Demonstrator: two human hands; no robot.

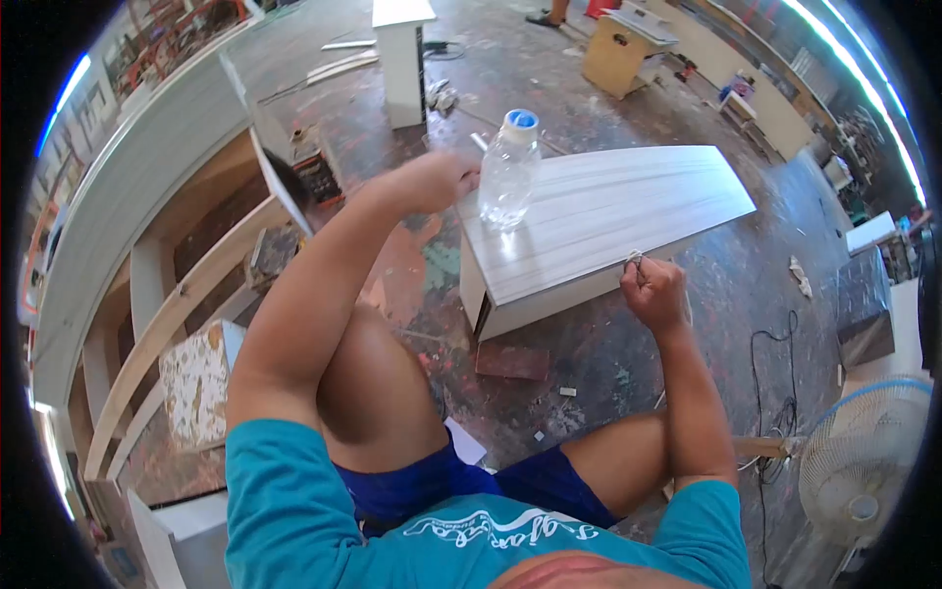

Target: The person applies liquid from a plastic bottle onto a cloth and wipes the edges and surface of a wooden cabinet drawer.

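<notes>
A long box-like cabinet (pixel 608 201) with a pale wood-grain top lies on the floor in front of me. On its near left corner stands a clear plastic bottle (pixel 505 182) with a blue cap. My left hand (pixel 446 182) is closed at the cabinet's left edge, just left of the bottle; its fingers are mostly hidden, and so is whatever they hold. At the near long edge, my right hand (pixel 655 293) is closed in a fist. A small pale bit shows above its thumb, too small to name.
A reddish block (pixel 512 362) lies below the cabinet. To the right are a standing fan (pixel 863 471) and a black cable (pixel 760 378) on the floor. A curved wooden frame (pixel 182 294) fills the left side. Farther back stand a white panel unit (pixel 402 74) and a wooden stand (pixel 620 57).
</notes>
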